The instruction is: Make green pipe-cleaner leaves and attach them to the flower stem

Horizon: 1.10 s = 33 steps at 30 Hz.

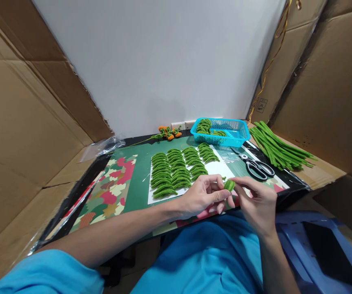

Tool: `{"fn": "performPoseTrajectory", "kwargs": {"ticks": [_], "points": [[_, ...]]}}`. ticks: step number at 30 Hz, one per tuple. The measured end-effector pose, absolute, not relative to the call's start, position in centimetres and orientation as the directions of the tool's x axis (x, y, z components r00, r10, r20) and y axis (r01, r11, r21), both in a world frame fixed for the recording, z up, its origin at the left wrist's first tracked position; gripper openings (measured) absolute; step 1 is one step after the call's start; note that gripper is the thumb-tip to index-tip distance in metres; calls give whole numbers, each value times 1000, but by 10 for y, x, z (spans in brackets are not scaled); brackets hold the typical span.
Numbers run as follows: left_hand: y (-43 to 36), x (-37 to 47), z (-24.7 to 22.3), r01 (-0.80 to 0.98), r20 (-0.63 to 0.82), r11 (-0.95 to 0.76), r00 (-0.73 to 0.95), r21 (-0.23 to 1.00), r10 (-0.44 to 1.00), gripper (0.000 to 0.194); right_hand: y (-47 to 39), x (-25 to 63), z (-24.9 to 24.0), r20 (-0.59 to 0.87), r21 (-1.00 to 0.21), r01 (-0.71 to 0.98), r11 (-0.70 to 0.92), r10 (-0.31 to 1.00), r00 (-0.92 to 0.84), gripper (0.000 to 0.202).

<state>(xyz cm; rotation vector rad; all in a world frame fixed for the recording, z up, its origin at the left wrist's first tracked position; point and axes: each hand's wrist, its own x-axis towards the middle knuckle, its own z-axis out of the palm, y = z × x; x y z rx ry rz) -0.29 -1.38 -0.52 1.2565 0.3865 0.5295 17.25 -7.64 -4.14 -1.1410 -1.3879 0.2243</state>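
Between the fingertips of both hands is a small green pipe-cleaner leaf (229,185), held in front of my body over the table's near edge. My left hand (205,194) pinches it from the left, with the lower fingers curled loosely. From the right, my right hand (257,200) grips it between thumb and fingers. Just beyond my left hand, rows of curved green pipe-cleaner pieces (180,171) lie in several columns on a white sheet (220,167).
A blue basket (219,141) behind the sheet holds more green pieces. Black-handled scissors (257,165) lie to the right, near a bundle of long green pipe cleaners (280,147). An orange-and-green pipe-cleaner spray (170,132) lies at the back. Cardboard walls (332,81) flank the table.
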Motion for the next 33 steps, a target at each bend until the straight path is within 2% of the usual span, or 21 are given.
{"fn": "performPoseTrajectory", "kwargs": {"ticks": [7,12,15,19,27,33], "points": [[-13,-3,-10,-201,-3,267,793,942,609,43,-73,171,-45,578,-803,404,438,735,353,12],[-13,-4,-11,-176,-45,309,805,935,592,46,-73,164,-46,500,-866,231,444,752,429,10],[-14,-5,-9,-151,-56,311,821,938,567,47,-74,161,-47,475,-877,162,452,775,416,9],[-14,-6,-10,-150,-43,292,827,945,561,45,-73,161,-48,467,-883,150,445,804,367,13],[-10,-8,-11,-120,-90,338,834,933,544,50,-68,166,-51,499,-855,108,508,744,444,7],[-9,-8,-12,-157,-76,371,837,915,542,50,-70,165,-49,536,-838,159,522,732,422,10]]}}
